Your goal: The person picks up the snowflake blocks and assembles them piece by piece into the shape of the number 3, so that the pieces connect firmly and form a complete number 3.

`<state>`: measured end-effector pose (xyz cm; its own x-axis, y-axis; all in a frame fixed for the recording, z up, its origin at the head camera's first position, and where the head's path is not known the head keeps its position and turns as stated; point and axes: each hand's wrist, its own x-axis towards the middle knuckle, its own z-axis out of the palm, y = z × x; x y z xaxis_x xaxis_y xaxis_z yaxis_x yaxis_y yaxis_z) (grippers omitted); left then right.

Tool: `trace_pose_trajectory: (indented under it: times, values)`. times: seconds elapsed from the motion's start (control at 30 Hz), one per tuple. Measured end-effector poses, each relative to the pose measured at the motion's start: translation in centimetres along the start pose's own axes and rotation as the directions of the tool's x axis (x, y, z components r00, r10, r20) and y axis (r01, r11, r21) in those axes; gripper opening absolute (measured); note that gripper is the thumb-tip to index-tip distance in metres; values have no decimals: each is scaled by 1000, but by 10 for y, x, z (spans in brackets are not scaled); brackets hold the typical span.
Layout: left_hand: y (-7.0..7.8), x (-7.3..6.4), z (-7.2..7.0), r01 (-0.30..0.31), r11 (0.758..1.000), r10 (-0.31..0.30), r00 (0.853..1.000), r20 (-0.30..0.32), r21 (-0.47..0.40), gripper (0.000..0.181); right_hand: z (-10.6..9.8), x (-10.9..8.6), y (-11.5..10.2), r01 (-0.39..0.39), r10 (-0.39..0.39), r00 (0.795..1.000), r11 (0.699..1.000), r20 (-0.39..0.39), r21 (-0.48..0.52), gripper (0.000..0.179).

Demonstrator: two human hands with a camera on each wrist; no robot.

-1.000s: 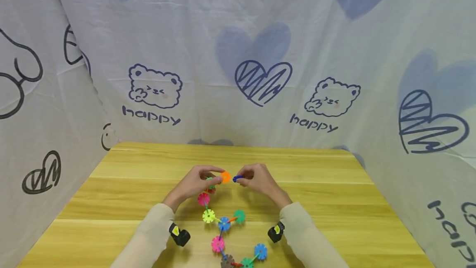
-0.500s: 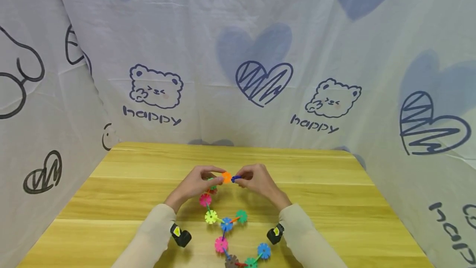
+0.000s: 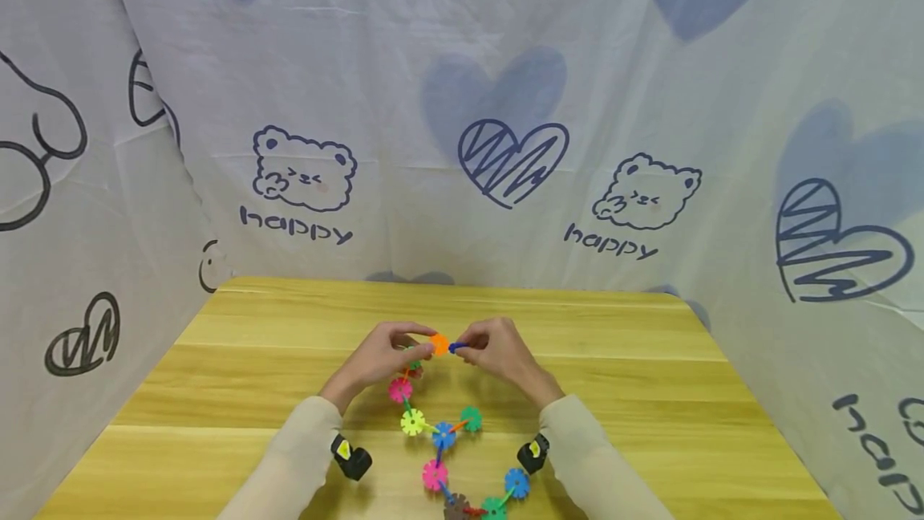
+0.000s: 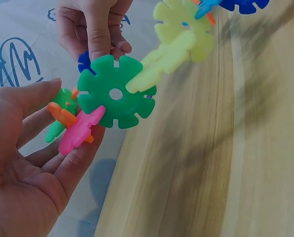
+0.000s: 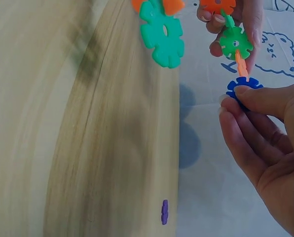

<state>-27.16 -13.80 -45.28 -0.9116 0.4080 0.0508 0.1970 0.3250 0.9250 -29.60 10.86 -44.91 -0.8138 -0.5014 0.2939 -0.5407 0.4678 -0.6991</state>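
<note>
My left hand (image 3: 386,353) grips the far end of a chain of notched plastic discs, fingertips at an orange disc (image 3: 439,344). Between the thumb and fingers of my right hand (image 3: 500,350) is a dark blue disc (image 5: 245,86), its edge meeting the orange disc's edge. In the right wrist view, a green disc (image 5: 236,43) sits beyond the orange one. A larger green disc (image 4: 116,93) is near my left fingers in the left wrist view. From there the chain runs toward the body through a pink disc (image 3: 400,390) and a yellow disc (image 3: 412,422).
More linked discs follow: a blue disc (image 3: 443,435), a pink disc (image 3: 435,475) and a brown disc (image 3: 456,507) at the lower frame edge. A small purple piece (image 5: 165,212) lies on the wooden table (image 3: 613,392). A printed cloth (image 3: 404,207) hangs behind.
The right hand's blue disc has moved left, closing the small gap to the orange disc. The hanging chain has shifted slightly right.
</note>
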Motion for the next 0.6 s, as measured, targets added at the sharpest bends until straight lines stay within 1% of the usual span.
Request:
trace_pose_trajectory:
  times: [0.3,0.4,0.53,0.6]
  values:
    - [-1,0,1,-1,1000,1,1000,3,5,38,0,1,-4,54,-53,999,996,8,-76,5]
    - [-1,1,1,2,1000,-2,1000,9,-18,38,1,1,-5,74,-73,997,993,17,-90,4]
    - [0,1,1,9,999,-8,1000,18,-40,39,2,1,-5,61,-60,998,995,12,-83,4]
    - [0,0,1,13,999,-12,1000,16,-34,39,2,1,-5,34,-34,999,997,2,-67,5]
